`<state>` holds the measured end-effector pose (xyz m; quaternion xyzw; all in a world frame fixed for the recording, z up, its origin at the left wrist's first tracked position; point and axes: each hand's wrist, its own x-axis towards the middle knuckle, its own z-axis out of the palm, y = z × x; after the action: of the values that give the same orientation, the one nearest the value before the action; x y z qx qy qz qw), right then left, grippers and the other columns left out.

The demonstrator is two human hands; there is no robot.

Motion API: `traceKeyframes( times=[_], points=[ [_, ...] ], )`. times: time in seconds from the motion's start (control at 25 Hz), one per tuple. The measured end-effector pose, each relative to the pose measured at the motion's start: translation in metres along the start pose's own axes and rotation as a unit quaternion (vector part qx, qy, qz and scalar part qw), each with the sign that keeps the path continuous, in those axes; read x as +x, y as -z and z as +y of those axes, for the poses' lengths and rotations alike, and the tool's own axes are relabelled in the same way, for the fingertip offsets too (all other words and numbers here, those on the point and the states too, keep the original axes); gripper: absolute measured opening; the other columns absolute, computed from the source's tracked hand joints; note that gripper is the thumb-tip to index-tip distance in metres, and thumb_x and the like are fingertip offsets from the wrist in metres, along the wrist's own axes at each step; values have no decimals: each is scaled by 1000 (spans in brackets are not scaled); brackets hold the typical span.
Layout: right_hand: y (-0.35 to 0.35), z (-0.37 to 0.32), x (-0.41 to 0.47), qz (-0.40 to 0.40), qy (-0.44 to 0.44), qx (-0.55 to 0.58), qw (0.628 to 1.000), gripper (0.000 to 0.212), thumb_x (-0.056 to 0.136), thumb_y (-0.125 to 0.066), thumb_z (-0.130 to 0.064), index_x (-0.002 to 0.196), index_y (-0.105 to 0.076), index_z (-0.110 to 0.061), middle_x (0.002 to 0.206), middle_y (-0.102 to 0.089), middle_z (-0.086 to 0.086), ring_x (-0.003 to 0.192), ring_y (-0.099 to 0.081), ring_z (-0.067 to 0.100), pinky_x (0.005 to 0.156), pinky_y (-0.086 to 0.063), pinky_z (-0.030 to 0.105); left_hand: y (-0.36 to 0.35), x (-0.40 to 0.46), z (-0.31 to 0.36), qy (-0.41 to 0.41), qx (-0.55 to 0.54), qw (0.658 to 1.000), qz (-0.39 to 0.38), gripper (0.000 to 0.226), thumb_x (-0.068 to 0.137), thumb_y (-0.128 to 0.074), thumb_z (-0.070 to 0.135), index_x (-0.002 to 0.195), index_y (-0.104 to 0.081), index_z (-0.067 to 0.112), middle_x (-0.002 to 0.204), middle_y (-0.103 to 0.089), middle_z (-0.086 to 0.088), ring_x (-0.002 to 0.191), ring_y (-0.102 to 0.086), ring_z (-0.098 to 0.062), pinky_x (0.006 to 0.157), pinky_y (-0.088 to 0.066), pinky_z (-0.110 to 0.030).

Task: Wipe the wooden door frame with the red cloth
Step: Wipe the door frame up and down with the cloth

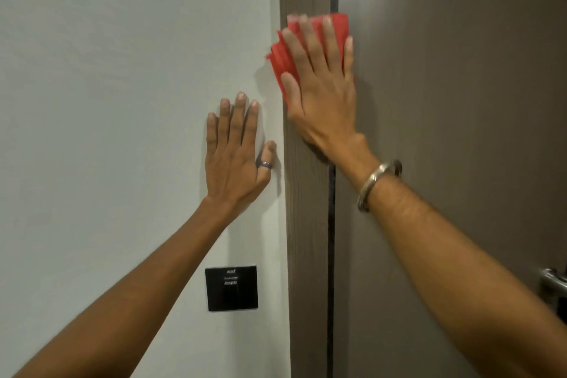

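Note:
The wooden door frame (306,239) is a brown vertical strip running between the pale wall and the door. My right hand (322,92) lies flat with fingers spread, pressing the red cloth (283,54) against the frame in its upper part; the cloth shows above and left of my fingers, and its left edge laps onto the wall. My left hand (234,150) rests flat on the wall just left of the frame, fingers apart, holding nothing, a ring on the thumb.
A brown door (445,101) fills the right side, with a dark gap (330,255) between it and the frame. A metal door handle (553,284) sits at the right edge. A black switch plate (231,288) is on the white wall (107,86) below my left hand.

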<state>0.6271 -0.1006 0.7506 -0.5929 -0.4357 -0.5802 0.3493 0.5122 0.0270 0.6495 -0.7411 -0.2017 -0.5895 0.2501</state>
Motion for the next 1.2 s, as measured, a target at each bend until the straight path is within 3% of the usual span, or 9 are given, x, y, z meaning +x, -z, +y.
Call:
traceKeyframes(
  times=[0.12,0.28,0.44,0.56,0.88,1.2],
  points=[
    [2,-24,-74,-22,-64,-2,998,65,106,-35,-44,164,-25,-17,174,-19,10,163,-11,35,131,-7,62,5,5,-1,18,-3,1000,-13,73,107,-37,45,165,-11,10,174,-9,-16,161,-8,-35,131,-7,-53],
    [0,-24,-135,-56,-42,-17,997,66,106,-34,-49,165,-27,-21,174,-20,4,163,-8,30,132,-10,60,11,1,-4,14,4,999,-35,73,107,-27,50,166,-11,12,175,-5,-13,162,-2,-32,132,-6,-51],
    [-6,-12,-72,-40,-5,-37,998,67,105,-28,-52,165,-25,-23,175,-19,2,163,-11,30,132,-7,59,15,34,-10,-18,14,999,-37,75,105,-23,54,166,-10,13,175,-2,-10,162,1,-29,133,-4,-50],
    [-4,-4,-18,-34,-4,-27,999,68,104,-28,-52,166,-20,-25,176,-14,1,164,-6,28,132,-6,60,16,74,-14,-12,-3,1000,-28,76,104,-29,55,166,-8,15,175,2,-6,162,6,-25,134,-1,-47],
    [10,6,88,-48,11,-11,999,68,106,-29,-46,167,-7,-27,177,0,-1,164,7,25,132,2,58,36,172,-13,-10,-25,999,-24,75,102,-19,51,164,5,16,173,14,-7,161,16,-24,133,7,-44],
    [12,16,204,-13,6,-7,1000,65,107,-35,-46,166,-15,-28,176,-10,0,164,-3,32,132,-2,59,42,231,-30,-4,-27,999,18,76,101,-16,51,165,7,16,173,16,-4,160,20,-19,133,10,-40]
  ],
)
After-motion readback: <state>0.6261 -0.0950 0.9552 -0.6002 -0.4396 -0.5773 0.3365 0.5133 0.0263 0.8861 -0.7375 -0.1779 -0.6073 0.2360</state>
